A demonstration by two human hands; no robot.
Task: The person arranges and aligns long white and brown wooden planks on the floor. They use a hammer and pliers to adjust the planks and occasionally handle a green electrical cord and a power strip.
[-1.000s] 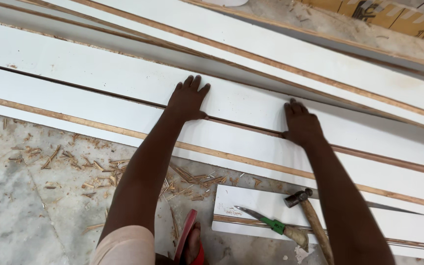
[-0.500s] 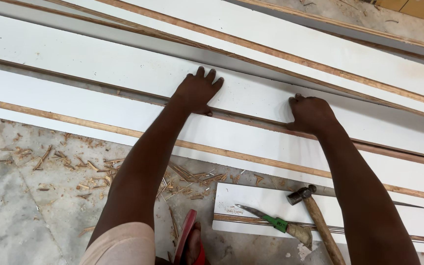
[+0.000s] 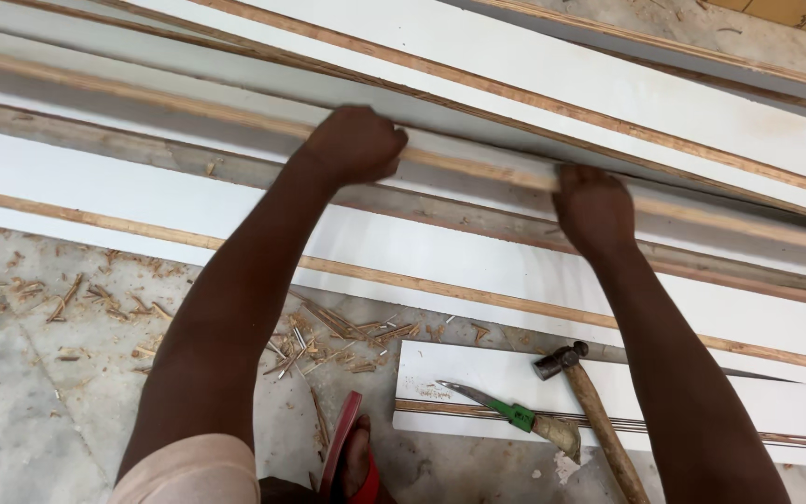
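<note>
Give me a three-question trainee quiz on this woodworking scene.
1. True or false: both hands grip the edge of the same white board.
2. Which tool lies on the short white panel beside the hammer? A) pliers B) green-handled knife C) drill
3. What is scattered on the floor near the person's sandal?

Key: 1. True: left hand and right hand both curl over it. 2. B. 3. Wood chips.
</note>
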